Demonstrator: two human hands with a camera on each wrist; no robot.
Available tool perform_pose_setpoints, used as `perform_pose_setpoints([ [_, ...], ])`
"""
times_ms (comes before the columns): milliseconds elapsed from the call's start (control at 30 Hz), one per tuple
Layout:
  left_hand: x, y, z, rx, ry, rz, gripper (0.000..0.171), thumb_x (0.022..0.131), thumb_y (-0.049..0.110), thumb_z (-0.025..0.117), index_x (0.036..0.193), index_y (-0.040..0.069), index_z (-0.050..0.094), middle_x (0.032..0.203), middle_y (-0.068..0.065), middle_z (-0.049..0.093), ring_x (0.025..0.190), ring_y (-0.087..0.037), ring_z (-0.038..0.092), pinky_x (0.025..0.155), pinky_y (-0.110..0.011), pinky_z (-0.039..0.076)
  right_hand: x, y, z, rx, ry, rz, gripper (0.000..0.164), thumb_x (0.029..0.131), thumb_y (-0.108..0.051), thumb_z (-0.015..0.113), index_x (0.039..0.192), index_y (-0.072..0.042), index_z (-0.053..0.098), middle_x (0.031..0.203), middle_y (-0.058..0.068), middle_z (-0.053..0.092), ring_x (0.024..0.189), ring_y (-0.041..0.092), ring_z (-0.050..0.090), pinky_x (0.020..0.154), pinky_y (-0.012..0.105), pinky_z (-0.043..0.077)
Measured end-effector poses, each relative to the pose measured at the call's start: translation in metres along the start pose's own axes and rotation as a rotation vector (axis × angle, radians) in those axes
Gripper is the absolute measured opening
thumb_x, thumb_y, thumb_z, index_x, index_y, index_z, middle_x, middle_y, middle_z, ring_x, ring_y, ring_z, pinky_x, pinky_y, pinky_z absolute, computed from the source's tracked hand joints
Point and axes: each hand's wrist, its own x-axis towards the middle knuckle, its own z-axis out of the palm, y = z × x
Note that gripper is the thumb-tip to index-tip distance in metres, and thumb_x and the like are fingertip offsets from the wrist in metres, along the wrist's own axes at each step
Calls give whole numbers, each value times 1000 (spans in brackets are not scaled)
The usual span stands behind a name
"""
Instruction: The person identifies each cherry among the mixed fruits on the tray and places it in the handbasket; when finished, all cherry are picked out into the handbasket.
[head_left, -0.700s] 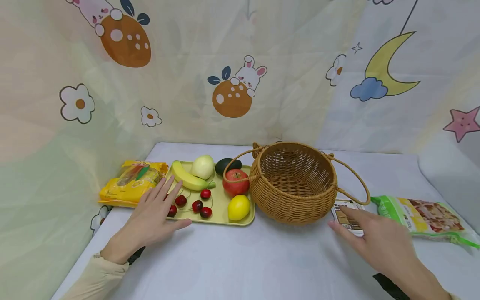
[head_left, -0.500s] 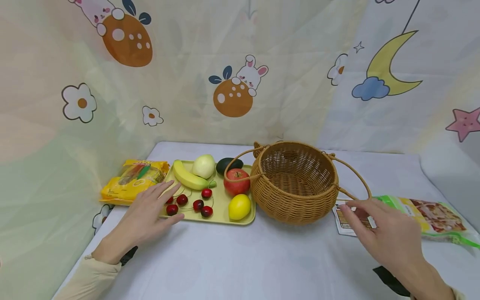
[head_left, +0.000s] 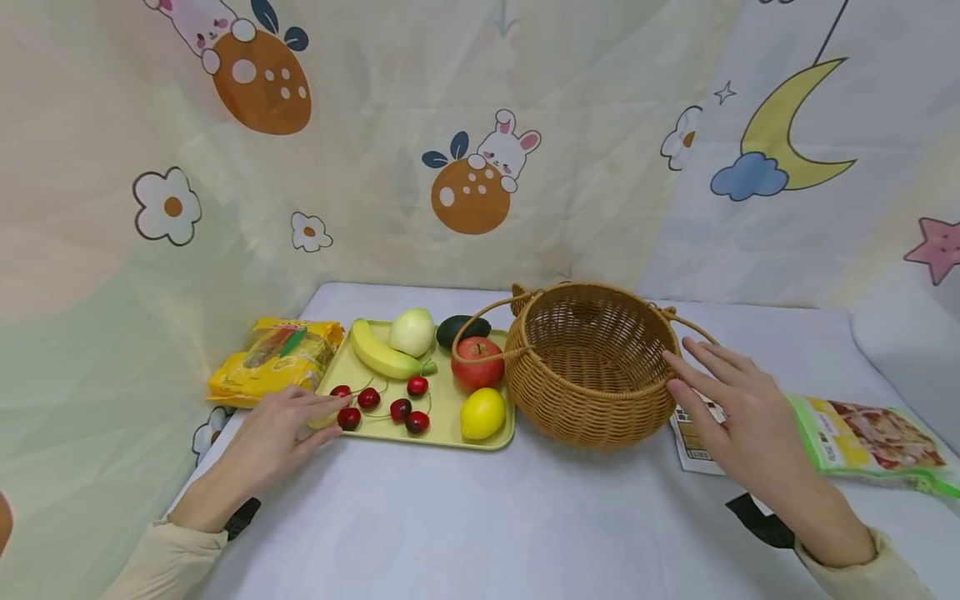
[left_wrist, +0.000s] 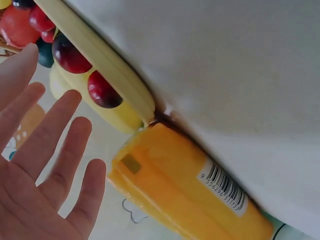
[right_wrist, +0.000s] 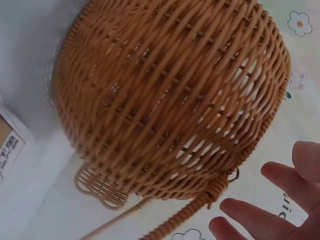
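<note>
My left hand [head_left: 272, 446] is beside the front left corner of the yellow tray [head_left: 450, 437], nearest the cherries [head_left: 348, 418]. Its fingers are extended and hold nothing; in the left wrist view the hand [left_wrist: 47, 165] appears apart from tray and fruit. On the tray lie a banana [head_left: 382, 354], a pale round fruit or vegetable [head_left: 412, 332], a dark green oval one [head_left: 453, 329], a red apple [head_left: 477, 364] and a lemon [head_left: 482, 414]. My right hand [head_left: 757, 429], fingers spread, is by the right side of the wicker basket [head_left: 592, 417]; the right wrist view shows a gap between them.
A yellow packet [head_left: 273, 367] stands left of the tray. On the right lie a green-edged food packet [head_left: 873, 437] and a white printed card or pack [head_left: 693, 446], partly behind the right hand. A patterned cloth [head_left: 375, 167] hangs behind the table [head_left: 510, 525].
My left hand has drawn back from over the tray's left side to its front corner. My right hand has lifted from beside the white printed item toward the basket's right rim, fingers spreading.
</note>
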Motion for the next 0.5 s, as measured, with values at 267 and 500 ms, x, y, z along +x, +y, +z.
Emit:
perform_pose_setpoints([
  [267, 5, -5, 6, -39, -2, 18, 41, 83, 23, 86, 123, 25, 77, 105, 3, 80, 88, -16, 66, 66, -26, 50, -4, 6, 9, 11, -28, 4, 38, 88, -17, 79, 127, -16, 75, 140, 21, 63, 125, 45, 61, 88, 65, 48],
  [500, 10, -4, 10, -29, -25, 5, 37, 83, 25, 86, 120, 24, 79, 98, 4, 80, 85, -14, 63, 66, -26, 47, -4, 8, 12, -2, -25, 10, 36, 89, -21, 79, 125, -15, 76, 138, 24, 64, 123, 48, 62, 90, 68, 48],
])
